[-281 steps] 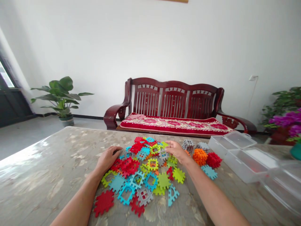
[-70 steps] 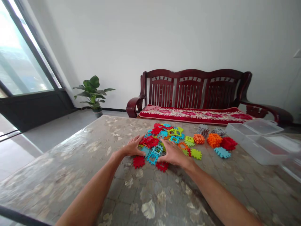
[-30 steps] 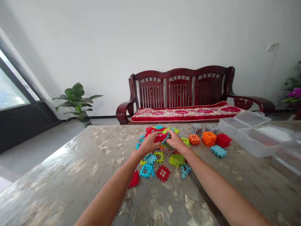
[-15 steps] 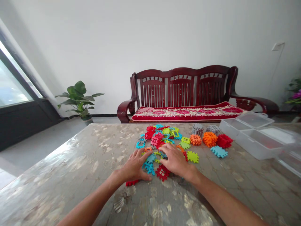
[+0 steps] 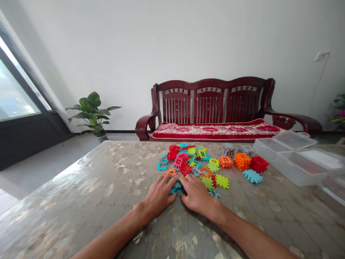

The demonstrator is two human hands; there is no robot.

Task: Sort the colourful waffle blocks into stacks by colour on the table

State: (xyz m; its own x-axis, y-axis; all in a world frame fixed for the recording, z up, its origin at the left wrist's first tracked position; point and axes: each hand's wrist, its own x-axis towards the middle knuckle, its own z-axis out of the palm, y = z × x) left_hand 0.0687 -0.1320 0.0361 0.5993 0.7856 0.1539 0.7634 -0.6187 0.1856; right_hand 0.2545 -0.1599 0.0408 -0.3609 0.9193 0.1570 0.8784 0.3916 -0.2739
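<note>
Blue toothed interlocking tiles (image 5: 176, 186) are gathered on the table between my two hands. My left hand (image 5: 159, 191) curls round their left side, thumb towards me and fingers over the far edge. From the right, my right hand (image 5: 197, 192) closes on the same tiles with bent fingers; its fingertips and parts of the tiles are hidden. A green tile (image 5: 207, 182) and a light blue openwork tile (image 5: 215, 193) lie just beyond the right hand. Past both hands spreads a mixed heap of tiles with a pink-red stack (image 5: 181, 160) in it.
Sorted stacks stand to the right: orange tiles (image 5: 242, 161), red tiles (image 5: 259, 163) and grey tiles (image 5: 228, 149), with a blue tile (image 5: 252, 176) in front. A clear plastic box (image 5: 293, 176) sits at the table's right. Behind the patterned table (image 5: 88, 194) is a wooden bench (image 5: 208, 104).
My hands have drawn closer together round the blue tiles. The red window tile in front of them is no longer visible, nor is the red piece beside my left wrist.
</note>
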